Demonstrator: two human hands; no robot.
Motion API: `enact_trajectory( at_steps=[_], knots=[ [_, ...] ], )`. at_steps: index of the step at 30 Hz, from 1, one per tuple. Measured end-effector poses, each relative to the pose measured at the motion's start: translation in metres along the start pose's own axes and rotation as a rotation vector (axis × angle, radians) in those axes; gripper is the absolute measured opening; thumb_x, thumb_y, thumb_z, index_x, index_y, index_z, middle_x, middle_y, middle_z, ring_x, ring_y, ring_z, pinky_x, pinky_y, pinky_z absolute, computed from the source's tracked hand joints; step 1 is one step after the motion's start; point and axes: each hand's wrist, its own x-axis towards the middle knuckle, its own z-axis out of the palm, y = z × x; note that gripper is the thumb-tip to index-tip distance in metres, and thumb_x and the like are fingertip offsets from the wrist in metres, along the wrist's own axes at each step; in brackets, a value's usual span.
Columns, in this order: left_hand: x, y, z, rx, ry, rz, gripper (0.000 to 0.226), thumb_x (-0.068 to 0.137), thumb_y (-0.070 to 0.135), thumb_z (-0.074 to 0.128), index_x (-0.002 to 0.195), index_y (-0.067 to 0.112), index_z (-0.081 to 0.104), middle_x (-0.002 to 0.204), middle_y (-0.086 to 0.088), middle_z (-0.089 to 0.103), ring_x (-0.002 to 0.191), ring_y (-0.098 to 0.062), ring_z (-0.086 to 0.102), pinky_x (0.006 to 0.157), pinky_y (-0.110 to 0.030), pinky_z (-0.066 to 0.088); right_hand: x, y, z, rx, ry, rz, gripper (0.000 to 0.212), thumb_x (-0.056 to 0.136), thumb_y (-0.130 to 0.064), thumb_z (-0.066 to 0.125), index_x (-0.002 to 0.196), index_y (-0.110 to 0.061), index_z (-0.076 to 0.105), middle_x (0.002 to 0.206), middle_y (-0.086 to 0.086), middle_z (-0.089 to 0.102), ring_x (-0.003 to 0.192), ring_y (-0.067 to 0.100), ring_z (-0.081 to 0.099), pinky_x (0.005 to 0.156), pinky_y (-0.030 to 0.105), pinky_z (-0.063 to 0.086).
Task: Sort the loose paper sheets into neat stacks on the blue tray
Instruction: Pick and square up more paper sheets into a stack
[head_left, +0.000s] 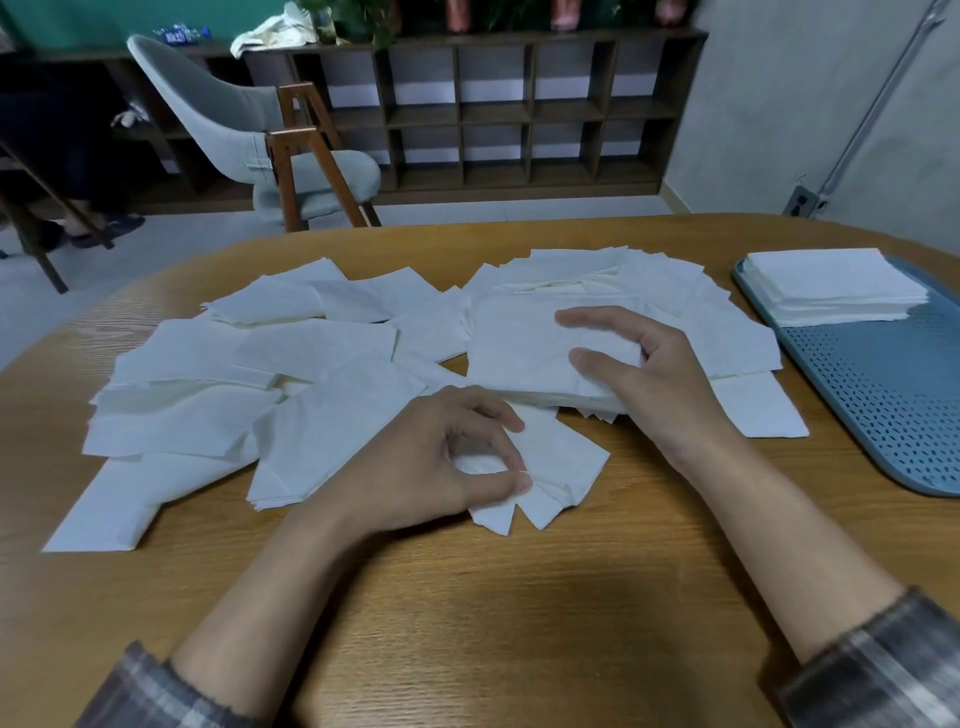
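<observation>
Head view, one moment of sorting, with the wooden table (467, 613) read as a clock face from the person's seat. The loose paper sheets (311, 358), thin white squares, lie overlapped and skewed from nine o'clock round to one o'clock. None of them is squared to its neighbour. The blue tray (883, 405), perforated, sits at three o'clock and is partly cut off by the frame's right edge. At its far end rests one neat stack (836, 286) with its edges aligned, which leaves the near part of the tray bare, presumably for further stacks. The right hand (654, 379) grips a thick bundle of sheets (524, 348) near the dial's centre. Its thumb is on top and its palm lies against the bundle's near right edge, a hold that would suit squaring the edges before the bundle is carried to the tray. The left hand (447, 462), at about six o'clock from the bundle, is curled into a ring over a small fan of sheets (561, 467). Its thumb tip lies on the fanned corners, but whether it pinches a sheet cannot be told. On this evidence the task is judged to be early, since most of the sheets are unsorted. Behind the table stand a grey chair (244, 119) at eleven o'clock and a cubby shelf (519, 109) at twelve.
</observation>
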Motion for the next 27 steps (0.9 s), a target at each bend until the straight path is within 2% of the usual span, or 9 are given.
enact_trajectory(
  at_steps=[7,14,18,21,23,25,27],
  knots=[
    [0.0000,-0.0021,-0.0010,-0.044,-0.004,0.005,0.007,0.092,0.033,0.080,0.086,0.037,0.084,0.122,0.027,0.066,0.117,0.003,0.059,0.082,-0.011,0.038,0.0000,0.0007,0.0006,-0.008,-0.004,-0.009,0.033,0.097,-0.007,0.070,0.119,-0.031,0.077,0.120,-0.034,0.070,0.121,-0.024,0.050,0.092,-0.008,0.030],
    [0.0003,-0.0034,0.0008,-0.145,0.048,0.017,0.010,0.094,0.020,0.078,0.089,0.025,0.085,0.107,0.017,0.075,0.102,-0.002,0.067,0.080,-0.005,0.040,-0.0021,-0.0018,0.0020,0.009,-0.008,-0.021,0.037,0.096,-0.003,0.068,0.121,-0.030,0.076,0.122,-0.033,0.070,0.123,-0.024,0.049,0.094,-0.006,0.030],
    [0.0001,0.0014,0.0009,-0.231,0.197,0.081,0.012,0.102,0.020,0.068,0.095,0.021,0.078,0.094,0.012,0.077,0.094,-0.006,0.071,0.081,-0.013,0.049,-0.0041,-0.0057,0.0033,0.052,-0.053,-0.058,0.041,0.095,0.003,0.065,0.121,-0.027,0.077,0.122,-0.029,0.072,0.127,-0.015,0.053,0.107,0.008,0.038],
    [-0.0004,0.0059,0.0020,-0.286,0.337,0.114,0.012,0.103,0.018,0.065,0.097,0.017,0.076,0.086,0.018,0.073,0.076,0.003,0.067,0.062,-0.007,0.045,-0.0039,-0.0062,0.0034,0.026,-0.081,-0.093,0.037,0.095,0.003,0.065,0.114,-0.026,0.079,0.120,-0.026,0.074,0.125,-0.011,0.056,0.104,0.007,0.038],
    [0.0006,0.0062,0.0020,-0.301,0.440,0.147,0.011,0.103,0.019,0.065,0.098,0.018,0.075,0.085,0.015,0.073,0.077,0.000,0.066,0.066,-0.013,0.045,-0.0034,-0.0063,0.0040,0.008,-0.087,-0.105,0.033,0.096,0.001,0.065,0.109,-0.026,0.080,0.117,-0.024,0.075,0.123,-0.008,0.059,0.102,0.007,0.038],
    [0.0020,0.0042,0.0018,-0.318,0.533,0.152,0.012,0.104,0.022,0.065,0.098,0.020,0.075,0.081,0.010,0.071,0.075,-0.008,0.063,0.066,-0.021,0.043,-0.0030,-0.0066,0.0057,0.053,-0.096,-0.092,0.024,0.098,-0.010,0.065,0.103,-0.028,0.081,0.112,-0.021,0.076,0.118,-0.004,0.063,0.099,0.013,0.042],
    [0.0037,0.0027,0.0010,-0.333,0.608,0.129,0.012,0.103,0.024,0.065,0.096,0.023,0.075,0.070,0.012,0.064,0.064,-0.010,0.052,0.059,-0.021,0.035,-0.0038,-0.0068,0.0064,0.213,-0.119,-0.034,0.023,0.096,-0.029,0.060,0.102,-0.023,0.082,0.111,-0.008,0.078,0.113,0.010,0.069,0.092,0.021,0.047]
  ],
)
